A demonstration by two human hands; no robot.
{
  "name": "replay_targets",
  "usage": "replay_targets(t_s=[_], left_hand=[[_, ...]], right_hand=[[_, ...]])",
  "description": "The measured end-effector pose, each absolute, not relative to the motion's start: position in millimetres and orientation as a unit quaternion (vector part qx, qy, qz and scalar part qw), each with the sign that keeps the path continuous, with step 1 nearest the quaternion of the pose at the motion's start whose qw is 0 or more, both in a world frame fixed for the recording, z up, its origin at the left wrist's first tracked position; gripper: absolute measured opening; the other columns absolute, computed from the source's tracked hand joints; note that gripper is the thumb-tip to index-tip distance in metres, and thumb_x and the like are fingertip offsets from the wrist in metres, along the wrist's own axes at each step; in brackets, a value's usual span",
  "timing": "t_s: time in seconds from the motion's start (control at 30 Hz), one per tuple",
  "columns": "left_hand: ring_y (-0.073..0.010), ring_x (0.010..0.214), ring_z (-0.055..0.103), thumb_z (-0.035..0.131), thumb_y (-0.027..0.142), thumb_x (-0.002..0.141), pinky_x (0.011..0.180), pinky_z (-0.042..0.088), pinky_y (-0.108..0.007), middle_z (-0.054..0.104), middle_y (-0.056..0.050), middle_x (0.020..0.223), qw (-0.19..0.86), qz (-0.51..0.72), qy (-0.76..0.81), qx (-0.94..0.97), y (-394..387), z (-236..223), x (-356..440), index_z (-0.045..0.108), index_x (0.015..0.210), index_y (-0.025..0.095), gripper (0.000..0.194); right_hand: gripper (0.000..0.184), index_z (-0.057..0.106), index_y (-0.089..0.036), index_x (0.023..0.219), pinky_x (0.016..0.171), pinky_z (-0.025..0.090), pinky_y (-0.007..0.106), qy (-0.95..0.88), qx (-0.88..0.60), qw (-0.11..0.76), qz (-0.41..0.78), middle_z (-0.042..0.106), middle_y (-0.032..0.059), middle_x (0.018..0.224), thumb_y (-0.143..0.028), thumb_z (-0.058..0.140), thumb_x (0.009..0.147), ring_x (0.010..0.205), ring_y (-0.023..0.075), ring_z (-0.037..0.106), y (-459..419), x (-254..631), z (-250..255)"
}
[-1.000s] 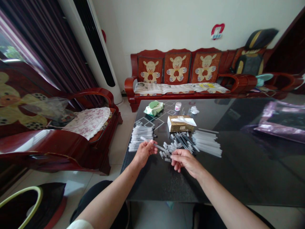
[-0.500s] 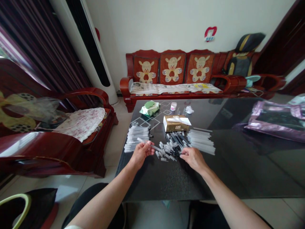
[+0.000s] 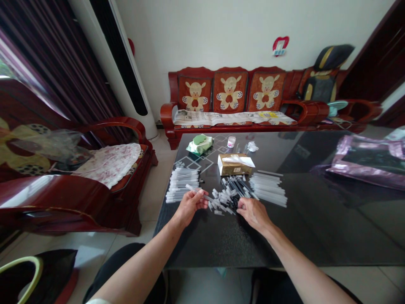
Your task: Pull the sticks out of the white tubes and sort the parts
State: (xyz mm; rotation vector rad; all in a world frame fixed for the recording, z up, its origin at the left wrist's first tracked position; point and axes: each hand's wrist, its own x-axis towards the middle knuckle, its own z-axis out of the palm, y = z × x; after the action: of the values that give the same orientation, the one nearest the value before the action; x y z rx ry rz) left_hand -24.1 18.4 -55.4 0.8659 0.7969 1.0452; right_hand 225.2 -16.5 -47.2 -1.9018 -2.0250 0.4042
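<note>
My left hand [image 3: 191, 204] is closed round a whitish translucent pen tube [image 3: 190, 187], which sticks out past the fingers at both ends. Left of it lies a row of capped pens [image 3: 182, 182]. With its fingertips pinched together, my right hand [image 3: 253, 211] is at the edge of a pile of small black pen parts [image 3: 234, 202]; what it grips, if anything, is hidden. Between the hands are loose translucent pen caps [image 3: 221, 197]. Black pen refills [image 3: 236, 183] lie just beyond the black parts. Bare translucent pen barrels [image 3: 268, 188] are laid out to the right.
Behind the pen parts stands a tissue box [image 3: 234, 169]. Farther back on the dark table [image 3: 303, 236] are a green wipes packet [image 3: 200, 147], a small white jar [image 3: 231, 142] and crumpled tissue [image 3: 252, 146]. A purple plastic bag [image 3: 344, 158] lies at the right.
My right hand has shifted slightly left and down, closer to the small black parts. My left hand still holds the pen tube in nearly the same place.
</note>
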Motion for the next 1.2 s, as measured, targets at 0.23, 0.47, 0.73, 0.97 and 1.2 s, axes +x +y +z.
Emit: replay_targets(t_s=[0.23,0.47,0.73,0.97,1.2], left_hand=[[-0.0106,0.057,0.06,0.064,0.043,0.079,0.059,0.049,-0.022,0.065,-0.005,0.063,0.72,0.446,0.339,0.41,11.2,-52.0,-16.3,0.066,0.086,0.009,0.035],[-0.0109,0.056,0.061,0.065,0.041,0.078,0.059,0.051,-0.022,0.066,-0.006,0.064,0.712,0.46,0.348,0.401,16.5,-52.5,-19.4,0.066,0.086,0.008,0.034],[-0.0088,0.056,0.061,0.071,0.034,0.074,0.058,0.052,-0.018,0.065,-0.004,0.062,0.659,0.558,0.379,0.332,40.3,-45.5,-50.9,0.064,0.084,0.008,0.029],[-0.0116,0.057,0.062,0.07,0.04,0.073,0.057,0.053,-0.023,0.066,-0.005,0.066,0.686,0.488,0.378,0.387,19.9,-49.3,-28.1,0.063,0.087,0.009,0.034],[-0.0117,0.055,0.059,0.071,0.042,0.071,0.056,0.05,-0.024,0.064,-0.003,0.064,0.693,0.422,0.348,0.47,3.1,-43.0,-6.1,0.066,0.081,0.01,0.034]], right_hand=[[0.03,0.061,-0.017,0.075,0.044,0.037,0.02,-0.675,-0.559,0.283,0.389,0.062,0.0,0.057,-0.039,0.043,0.086,0.041,0.0094,0.051,-24.9,201.3,-32.0],[0.023,0.061,-0.014,0.071,0.042,0.039,0.018,-0.667,-0.517,0.285,0.454,0.064,0.0013,0.057,-0.034,0.054,0.079,0.041,0.0083,0.053,-26.6,198.7,-27.2],[0.026,0.062,-0.015,0.068,0.041,0.036,0.02,-0.604,-0.663,0.323,0.301,0.061,0.0017,0.054,-0.037,0.053,0.077,0.039,0.0095,0.051,-12.2,270.5,-25.7],[0.022,0.066,-0.018,0.068,0.052,0.035,0.024,-0.623,-0.745,0.222,0.085,0.066,0.0056,0.063,-0.033,0.053,0.077,0.058,0.0163,0.06,-7.2,262.0,-40.6],[0.047,0.061,-0.015,0.078,0.039,0.037,0.02,-0.633,-0.526,0.304,0.48,0.064,0.0034,0.063,-0.054,0.037,0.087,0.043,0.0102,0.055,-25.3,193.7,-37.7]])
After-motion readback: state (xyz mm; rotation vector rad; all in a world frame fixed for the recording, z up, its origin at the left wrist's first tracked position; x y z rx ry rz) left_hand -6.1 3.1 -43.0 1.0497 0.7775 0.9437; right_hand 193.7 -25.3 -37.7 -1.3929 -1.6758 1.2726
